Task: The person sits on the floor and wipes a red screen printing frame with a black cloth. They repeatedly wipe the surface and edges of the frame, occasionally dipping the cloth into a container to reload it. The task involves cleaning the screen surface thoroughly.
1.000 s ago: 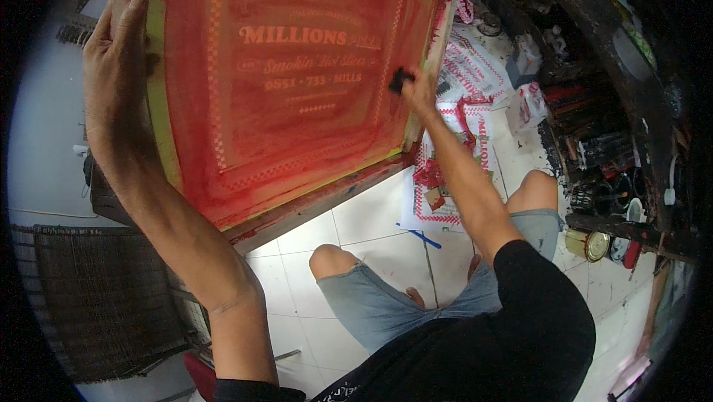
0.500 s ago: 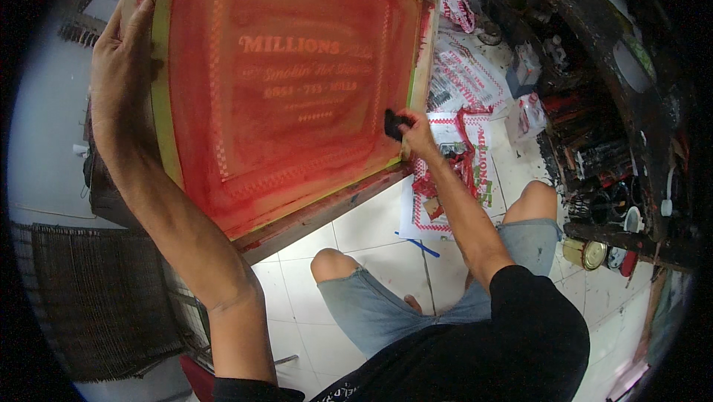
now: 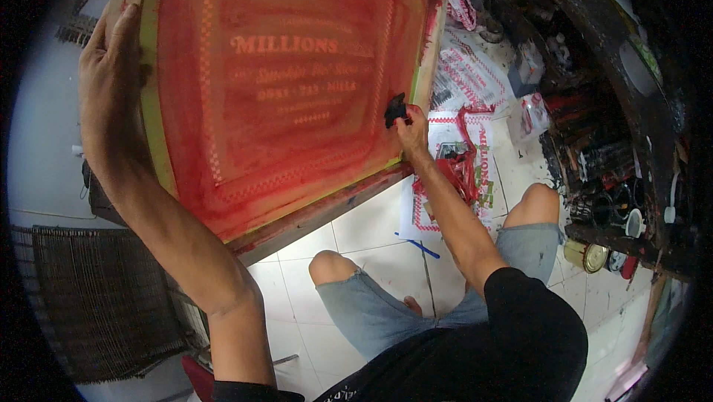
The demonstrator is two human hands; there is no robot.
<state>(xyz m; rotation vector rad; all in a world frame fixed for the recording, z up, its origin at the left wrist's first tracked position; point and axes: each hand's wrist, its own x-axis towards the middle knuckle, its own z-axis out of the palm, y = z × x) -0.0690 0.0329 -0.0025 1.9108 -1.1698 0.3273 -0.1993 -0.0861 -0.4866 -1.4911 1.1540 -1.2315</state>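
A wooden-framed printing screen (image 3: 297,131) is held up tilted in front of me. Its mesh is stained red, with paler lettering and a checkered border, and yellow-green strips line the inner edges. My left hand (image 3: 111,60) is closed around the frame's left side, thumb over the wood. Near the right side of the mesh, my right hand (image 3: 413,133) pinches a crumpled black cloth (image 3: 396,109), which appears to lie against the red surface. The fingertips behind the cloth are partly hidden.
Printed sheets (image 3: 481,160) with a red, crumpled material on them lie on the tiled floor, beside a blue strip (image 3: 420,245). Along the right runs a dark, cluttered shelf (image 3: 631,105) with a tin (image 3: 594,257) below. A black slatted panel (image 3: 96,298) stands at left.
The screen and my left hand have shifted slightly left. My right hand has moved a little upward with the black cloth, which now shows a taller, more upright shape.
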